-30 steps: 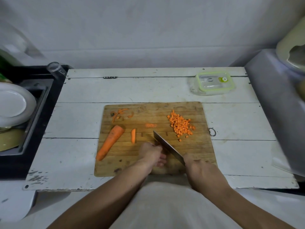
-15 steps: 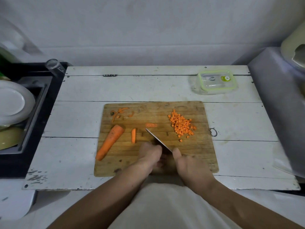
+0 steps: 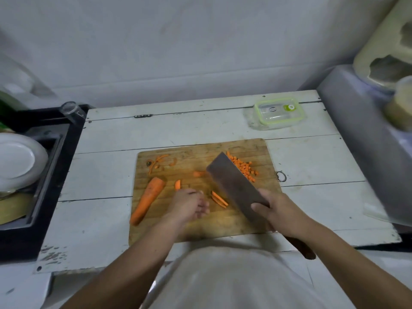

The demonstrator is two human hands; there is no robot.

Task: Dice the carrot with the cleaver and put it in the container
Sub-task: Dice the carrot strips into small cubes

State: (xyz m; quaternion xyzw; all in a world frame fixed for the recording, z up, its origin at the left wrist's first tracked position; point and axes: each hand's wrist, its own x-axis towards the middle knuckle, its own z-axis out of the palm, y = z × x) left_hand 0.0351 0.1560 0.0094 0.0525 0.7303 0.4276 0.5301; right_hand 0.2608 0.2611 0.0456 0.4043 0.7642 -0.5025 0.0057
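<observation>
- A white wooden table (image 3: 107,210) against a pale wall carries a wooden cutting board (image 3: 200,226).
- The cleaver (image 3: 234,186) is gripped by the right hand (image 3: 283,212), its flat side turned upward, the blade slanting over the board's centre.
- The left hand (image 3: 189,205) rests on the board, fingers loosely curled, nothing grasped; carrot strips (image 3: 219,199) lie between the two hands.
- The uncut carrot (image 3: 148,200) lies left of the left hand.
- The diced carrot (image 3: 244,169) is piled beyond the blade.
- The container (image 3: 278,113) stands lidded at the far right, well apart.
</observation>
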